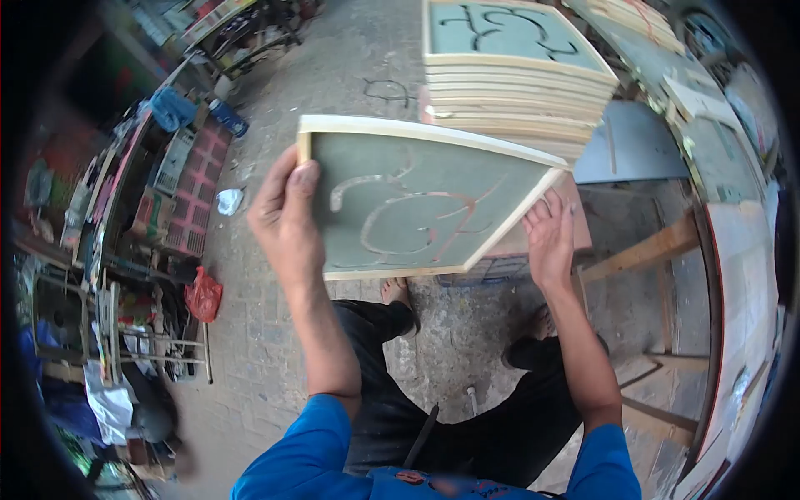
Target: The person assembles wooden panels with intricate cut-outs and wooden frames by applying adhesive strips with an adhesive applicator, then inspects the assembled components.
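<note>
A wooden-framed panel (400, 208) is held up in front of me, tilted. Its pale wood frame surrounds a grey-green sheet marked with curving strokes, some whitish and some reddish. My left hand (287, 200) grips the frame's left side, with the thumb over the near face and the other fingers behind. On the right side, my right hand (550, 233) has its fingers bent against the slanting edge of the frame. Just beyond is a stack of similar framed panels (517, 96), the top one showing dark curved strokes on a pale green sheet.
At the right runs a long worktable (746, 258) with wooden legs. A grey curved sheet (629, 146) sits beside the stack. Cluttered shelves, a pink crate (196, 192) and a red plastic bag (202, 294) line the left. A wire piece (387, 90) lies on the paved floor.
</note>
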### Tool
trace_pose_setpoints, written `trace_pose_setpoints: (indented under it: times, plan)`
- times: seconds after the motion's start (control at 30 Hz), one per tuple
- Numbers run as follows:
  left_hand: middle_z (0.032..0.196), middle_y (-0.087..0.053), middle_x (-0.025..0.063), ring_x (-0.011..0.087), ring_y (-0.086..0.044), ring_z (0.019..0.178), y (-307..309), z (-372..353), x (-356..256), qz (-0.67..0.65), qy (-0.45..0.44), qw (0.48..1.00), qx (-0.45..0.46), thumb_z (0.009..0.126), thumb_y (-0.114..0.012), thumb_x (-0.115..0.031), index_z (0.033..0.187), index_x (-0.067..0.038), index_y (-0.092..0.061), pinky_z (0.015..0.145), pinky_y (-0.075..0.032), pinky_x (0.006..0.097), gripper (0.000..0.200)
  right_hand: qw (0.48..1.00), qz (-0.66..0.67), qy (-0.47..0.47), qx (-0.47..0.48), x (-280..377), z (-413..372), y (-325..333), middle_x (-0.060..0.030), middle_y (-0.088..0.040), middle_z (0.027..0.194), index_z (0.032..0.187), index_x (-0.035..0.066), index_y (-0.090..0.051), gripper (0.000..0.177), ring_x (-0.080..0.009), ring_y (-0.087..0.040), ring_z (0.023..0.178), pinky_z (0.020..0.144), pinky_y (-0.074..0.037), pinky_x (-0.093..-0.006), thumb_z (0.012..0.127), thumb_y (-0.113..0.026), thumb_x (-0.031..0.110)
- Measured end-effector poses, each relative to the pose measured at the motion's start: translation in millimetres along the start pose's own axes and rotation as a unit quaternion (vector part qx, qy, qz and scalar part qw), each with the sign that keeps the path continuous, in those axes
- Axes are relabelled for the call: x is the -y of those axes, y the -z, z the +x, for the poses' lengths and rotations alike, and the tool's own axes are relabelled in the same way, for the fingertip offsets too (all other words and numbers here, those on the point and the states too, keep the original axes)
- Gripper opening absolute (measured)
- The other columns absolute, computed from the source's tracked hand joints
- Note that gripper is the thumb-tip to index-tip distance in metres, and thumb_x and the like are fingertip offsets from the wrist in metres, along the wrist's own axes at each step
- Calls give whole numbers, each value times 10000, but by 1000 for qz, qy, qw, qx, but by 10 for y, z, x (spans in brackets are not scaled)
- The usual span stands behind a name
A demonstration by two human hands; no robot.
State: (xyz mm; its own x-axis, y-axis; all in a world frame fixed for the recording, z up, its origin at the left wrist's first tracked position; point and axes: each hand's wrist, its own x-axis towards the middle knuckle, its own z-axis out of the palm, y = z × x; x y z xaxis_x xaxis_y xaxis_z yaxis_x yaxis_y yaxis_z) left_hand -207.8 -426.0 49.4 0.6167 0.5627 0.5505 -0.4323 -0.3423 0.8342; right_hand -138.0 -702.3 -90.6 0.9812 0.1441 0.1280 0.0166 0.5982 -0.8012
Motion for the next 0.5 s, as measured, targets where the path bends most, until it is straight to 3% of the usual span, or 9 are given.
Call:
trace_pose_setpoints:
  times: [0.1,0.3,0.5]
  plan:
    - [974,-693,76,116,-624,881,45,35,12,-9,15,1000,-10,879,-665,-99,1124,24,-676,802,-487,244,275,998,-35,43,34,-93,12,-117,-205,-397,1444,1462,-22,-233,692,-293,-359,1362,1125,-241,-407,1020,-265,509]
    - [976,-676,86,130,-627,881,60,61,-17,-62,34,996,47,875,-652,-45,1110,43,-669,781,-497,249,251,998,-3,31,-59,-154,-2,-142,-163,-376,1457,1469,-28,-220,554,-264,-378,1346,1113,-287,-396,1025,-428,229]
    - [1001,-661,90,125,-617,900,-27,19,-37,-96,46,990,90,894,-637,-62,1116,59,-658,789,-492,250,253,997,17,21,-75,-126,36,-24,-154,-418,1418,1447,-50,-256,554,-246,-429,1297,1098,-329,-390,1005,-478,200]
